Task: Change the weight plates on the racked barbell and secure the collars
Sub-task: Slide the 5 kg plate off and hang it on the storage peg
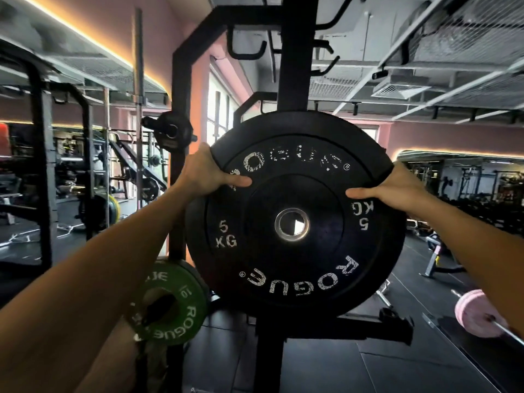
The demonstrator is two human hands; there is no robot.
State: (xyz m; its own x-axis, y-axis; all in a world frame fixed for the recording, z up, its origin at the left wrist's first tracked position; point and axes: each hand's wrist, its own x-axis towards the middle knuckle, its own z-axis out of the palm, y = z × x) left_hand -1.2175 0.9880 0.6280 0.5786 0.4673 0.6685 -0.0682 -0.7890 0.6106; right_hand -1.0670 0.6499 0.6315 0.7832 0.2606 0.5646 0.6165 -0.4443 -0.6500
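hands first: the left hand (204,172) grips the black 5 kg bumper plate (295,214) at about ten o'clock on its rim, thumb laid flat across the face toward the worn lettering and the other fingers wrapped behind the edge out of sight. the right hand (388,186) grips the same plate at about two o'clock, thumb pressed on the face just above the "kg" marking, remaining fingers hidden round the back. both forearms reach up from the lower corners of the view.

the plate fills the centre of the view, face toward the camera, held in front of a black steel rack upright (295,52). it is a thick matte rubber disc with a raised outer band, a recessed inner ring and scuffed white print reading "rogue" and "5 kg". its centre is a shiny metal sleeve ring (292,224) with light showing through the hole.

at seven o'clock from the plate, a smaller green rogue plate (181,302) sits low beside the rack, glossy, with white lettering, partly covered by the left arm. at four o'clock, well apart on the dark rubber floor, lies a pink plate on a barbell (479,316).
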